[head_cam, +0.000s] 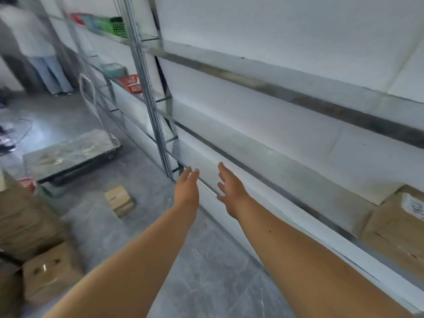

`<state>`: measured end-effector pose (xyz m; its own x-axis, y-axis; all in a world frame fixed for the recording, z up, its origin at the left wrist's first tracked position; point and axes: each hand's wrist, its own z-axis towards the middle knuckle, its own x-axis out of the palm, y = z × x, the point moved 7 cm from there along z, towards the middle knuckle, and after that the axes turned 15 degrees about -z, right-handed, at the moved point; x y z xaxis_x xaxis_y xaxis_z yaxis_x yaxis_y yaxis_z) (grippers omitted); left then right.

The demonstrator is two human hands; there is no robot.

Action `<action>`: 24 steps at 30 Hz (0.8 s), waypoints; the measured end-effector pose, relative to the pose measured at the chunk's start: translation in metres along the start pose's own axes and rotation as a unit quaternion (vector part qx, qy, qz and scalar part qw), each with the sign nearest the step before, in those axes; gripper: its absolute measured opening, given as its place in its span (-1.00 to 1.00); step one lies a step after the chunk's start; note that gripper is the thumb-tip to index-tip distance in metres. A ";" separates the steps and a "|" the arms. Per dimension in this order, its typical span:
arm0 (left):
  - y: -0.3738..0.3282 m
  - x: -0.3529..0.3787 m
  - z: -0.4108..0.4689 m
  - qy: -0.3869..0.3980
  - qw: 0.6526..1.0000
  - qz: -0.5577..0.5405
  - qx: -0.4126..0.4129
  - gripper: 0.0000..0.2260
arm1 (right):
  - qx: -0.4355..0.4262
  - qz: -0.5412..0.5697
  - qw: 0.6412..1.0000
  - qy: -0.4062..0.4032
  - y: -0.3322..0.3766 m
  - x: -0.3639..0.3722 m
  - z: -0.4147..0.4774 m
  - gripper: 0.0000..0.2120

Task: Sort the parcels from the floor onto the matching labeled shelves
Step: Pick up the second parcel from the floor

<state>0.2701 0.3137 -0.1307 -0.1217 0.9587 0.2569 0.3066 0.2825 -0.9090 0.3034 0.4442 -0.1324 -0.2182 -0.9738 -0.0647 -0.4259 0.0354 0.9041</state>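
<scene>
1. Head view, the only one here: both arms reach toward the metal shelving rack (pixel 149 88). The left hand (pixel 187 187) is flat with its fingers straight and together, and it's got nothing in it. The right hand (pixel 230 191) is loosely spread, also holding nothing. Both are right in front of the low shelf rail (pixel 305 206).
2. Parcels: a small cardboard parcel (pixel 119 200) lies on the grey floor (pixel 206 271), left of the left hand and well apart from it. Another boxed parcel (pixel 397 230) sits on the low shelf at far right.
3. In the way on the left: a flat trolley (pixel 71 154) parked beside the rack, brown sacks (pixel 27 221) piled up, and a cardboard box (pixel 49 274) in front of them.
4. Further along the rack there's a red basket (pixel 130 83) and, higher up, a green basket (pixel 117 27). A person (pixel 39 42) stands at the far end.
5. Writing: the shelf parcel has a white label (pixel 413 206) with a handwritten scrawl I can't make out. The print on the floor parcel is too blurry to read.
</scene>
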 end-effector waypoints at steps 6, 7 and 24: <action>-0.035 -0.054 0.083 -0.051 0.998 -0.035 0.005 -0.51 | -0.020 -0.050 0.997 0.048 0.049 0.085 0.059 -0.46; -0.041 -0.063 0.094 -0.061 0.997 -0.038 0.007 -0.51 | -0.025 -0.053 0.997 0.052 0.056 0.098 0.068 -0.47; -0.099 -0.170 0.245 -0.210 0.974 -0.089 0.012 -0.54 | 0.015 -0.109 0.978 0.177 0.097 0.266 0.239 -0.30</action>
<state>0.0288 0.1148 -0.1645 -0.5479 0.7956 0.2585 0.2231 0.4368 -0.8715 -0.0058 0.2427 -0.1625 0.1955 -0.9757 -0.0990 -0.4557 -0.1798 0.8718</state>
